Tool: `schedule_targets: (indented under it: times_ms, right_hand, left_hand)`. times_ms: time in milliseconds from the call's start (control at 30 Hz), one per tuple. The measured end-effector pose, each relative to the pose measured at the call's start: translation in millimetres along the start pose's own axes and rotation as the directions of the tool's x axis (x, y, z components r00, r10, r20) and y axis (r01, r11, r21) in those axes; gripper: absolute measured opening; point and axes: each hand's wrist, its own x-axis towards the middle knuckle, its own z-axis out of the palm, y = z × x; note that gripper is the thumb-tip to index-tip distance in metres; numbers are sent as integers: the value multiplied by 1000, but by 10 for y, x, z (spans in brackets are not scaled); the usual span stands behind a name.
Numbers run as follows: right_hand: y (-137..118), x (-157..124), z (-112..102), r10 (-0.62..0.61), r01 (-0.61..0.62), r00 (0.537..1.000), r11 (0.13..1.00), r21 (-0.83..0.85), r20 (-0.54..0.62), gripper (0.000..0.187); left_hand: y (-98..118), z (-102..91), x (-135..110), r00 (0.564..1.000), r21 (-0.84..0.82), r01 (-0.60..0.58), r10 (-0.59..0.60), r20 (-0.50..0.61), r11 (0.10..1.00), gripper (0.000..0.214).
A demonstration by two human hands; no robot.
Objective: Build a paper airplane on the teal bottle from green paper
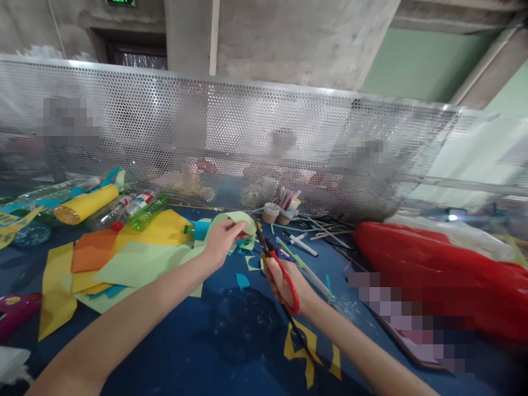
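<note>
Concrete wall [297, 38] along the top of the frame, perforated metal screen [177, 121] across the middle, dark blue tabletop [235, 341] below. At centre, pale green paper [236, 215], pinched between thumb and fingers of the left hand [220, 242]. Right hand [284, 278] closed round the red handles of the scissors [264, 245], blades pointing up beside the paper's right edge; contact and blade gap hard to judge. For a clean cut, probably best to hold the edge taut, turn the sheet rather than the wrist, and snip from deep in the blades. Mind the left fingertips, near the points. Surface crowded: yellow cut-outs [312, 336] at bottom centre-right, coloured sheets [136, 261] mid-left, plastic bottles [149, 214] above those. Small cups [271, 213] near the screen's foot, red bag [429, 253] toward the right edge.
</note>
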Motion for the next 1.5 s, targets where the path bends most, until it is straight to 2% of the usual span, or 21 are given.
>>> schedule_targets:
  times_ms: [333, 467, 567, 667, 767, 900, 1000, 1067, 1200, 1333, 1500]
  right_hand:
    - [-11, -7, 23, -17, 18, 1000, 999, 32, -5, 51]
    - [-32, 30, -2, 21, -21, 1000, 1000, 13, -16, 53]
    - [-45, 83, -55, -62, 60, 996, 998, -32, -57, 46]
    - [-22, 156, -90, -141, 135, 976, 990, -48, -169, 38]
    - [10, 220, -85, -139, 161, 963, 984, 77, -231, 40]
    - [10, 250, -47, -147, 225, 958, 917, 330, -245, 51]
    - [-2, 240, -22, -156, 243, 957, 891, 384, -245, 52]
    - [8, 230, -3, -163, 246, 956, 896, 369, -243, 51]
    - [85, 213, 65, -181, 237, 965, 912, 335, -188, 46]
    - [176, 192, 164, -154, 169, 986, 922, 349, -69, 42]
    - [201, 132, 248, -136, 124, 991, 935, 332, 14, 38]
  left_hand:
    - [4, 10, -18, 1000, -18, 13, -13, -3, 1000, 19]
    - [-3, 0, -12, 1000, -28, 27, -27, 4, 999, 19]
    - [-34, -7, -1, 997, -31, 57, -55, 55, 998, 19]
    - [-82, -12, 8, 989, -33, 97, -92, 116, 995, 18]
    - [-130, -27, 6, 977, 17, 134, -135, 164, 991, 18]
    - [-159, -44, -28, 966, 154, 130, -160, 201, 979, 18]
    - [-142, -20, -53, 938, 183, 138, -187, 291, 973, 16]
    - [-112, 1, -46, 931, 116, 161, -190, 311, 980, 21]
    - [-3, -28, 39, 971, -54, 173, -161, 176, 983, 34]
    - [111, -129, 131, 996, -49, 79, -76, 54, 996, 28]
    - [161, -178, 180, 994, -27, 106, -107, -14, 994, 29]
